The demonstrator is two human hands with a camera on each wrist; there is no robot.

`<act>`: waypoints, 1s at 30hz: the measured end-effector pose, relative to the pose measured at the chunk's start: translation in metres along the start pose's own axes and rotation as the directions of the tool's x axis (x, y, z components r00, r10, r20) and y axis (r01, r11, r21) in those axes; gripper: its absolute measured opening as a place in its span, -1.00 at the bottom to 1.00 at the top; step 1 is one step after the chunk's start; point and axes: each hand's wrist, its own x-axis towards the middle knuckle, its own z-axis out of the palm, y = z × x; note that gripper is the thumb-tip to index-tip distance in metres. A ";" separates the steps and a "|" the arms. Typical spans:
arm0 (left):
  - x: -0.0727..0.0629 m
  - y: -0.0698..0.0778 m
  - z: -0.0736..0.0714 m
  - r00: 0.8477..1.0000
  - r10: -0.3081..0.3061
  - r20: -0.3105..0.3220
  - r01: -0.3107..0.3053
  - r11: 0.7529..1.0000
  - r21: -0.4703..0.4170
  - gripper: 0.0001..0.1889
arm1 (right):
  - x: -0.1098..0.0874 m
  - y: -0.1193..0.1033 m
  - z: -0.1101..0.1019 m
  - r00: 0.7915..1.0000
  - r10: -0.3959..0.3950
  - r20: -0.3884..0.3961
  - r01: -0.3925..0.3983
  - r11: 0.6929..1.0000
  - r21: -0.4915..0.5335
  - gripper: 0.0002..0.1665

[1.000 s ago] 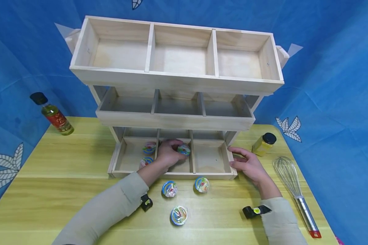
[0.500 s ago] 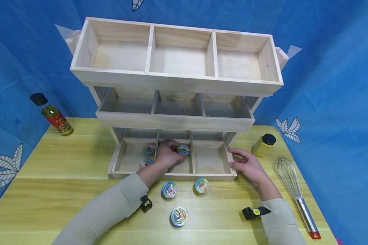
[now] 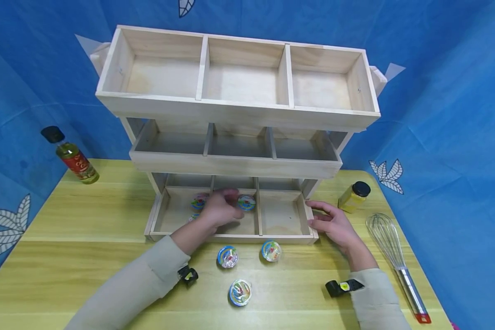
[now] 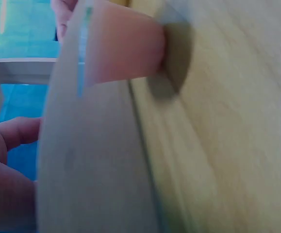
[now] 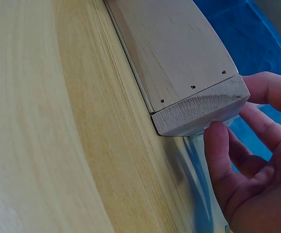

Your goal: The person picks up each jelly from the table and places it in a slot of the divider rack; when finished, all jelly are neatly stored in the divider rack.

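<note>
My left hand (image 3: 219,210) is over the bottom tier's middle compartment, its fingers loosely bent. Just right of its fingertips, a jelly cup (image 3: 246,202) with a blue-rimmed lid sits against the divider, apart from them. Two more jelly cups, one of them here (image 3: 199,200), are in the left compartment, partly covered by that hand and wrist. My right hand (image 3: 333,223) holds the right end of the wooden rack (image 3: 237,165); in the right wrist view its thumb and index finger meet the end board (image 5: 203,109). The left wrist view shows a cup's pink side (image 4: 125,43) close up.
Several jelly cups lie on the table before the rack, such as this one (image 3: 240,292). An oil bottle (image 3: 76,158) stands left, a yellow jar (image 3: 354,196) right. Along the right edge lies a whisk (image 3: 398,266). The upper tiers overhang the bottom one.
My left hand has let go of the jelly cup in the middle compartment and drawn back to the left. The cup stays by the divider. The right hand keeps its place.
</note>
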 end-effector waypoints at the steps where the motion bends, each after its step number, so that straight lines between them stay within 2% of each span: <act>1: -0.003 0.001 -0.003 1.000 0.008 0.008 -0.008 1.000 -0.006 -0.21 | 0.000 0.000 0.000 1.000 -0.001 0.001 0.001 1.000 0.001 -0.31; 8: -0.026 0.005 -0.021 0.993 0.115 0.028 -0.111 0.986 -0.123 -0.30 | 0.000 0.001 0.000 1.000 -0.005 0.000 0.005 1.000 -0.008 -0.32; 14: -0.053 0.003 -0.035 0.980 0.194 0.040 -0.188 0.974 -0.126 -0.34 | 0.001 0.001 0.000 1.000 0.004 -0.008 -0.004 1.000 -0.019 -0.32; 19: -0.080 -0.007 -0.039 0.979 0.194 0.060 -0.180 0.967 -0.178 -0.38 | 0.001 0.002 0.000 1.000 0.001 0.001 -0.001 1.000 -0.015 -0.32; 24: -0.103 -0.021 -0.035 0.982 0.177 0.059 -0.159 0.959 -0.233 -0.43 | 0.001 0.001 -0.001 1.000 0.003 0.009 -0.003 1.000 -0.008 -0.31; 30: -0.114 -0.036 -0.032 0.988 0.133 0.074 -0.118 0.978 -0.174 -0.45 | 0.002 0.000 -0.001 1.000 0.011 0.007 -0.011 1.000 -0.009 -0.31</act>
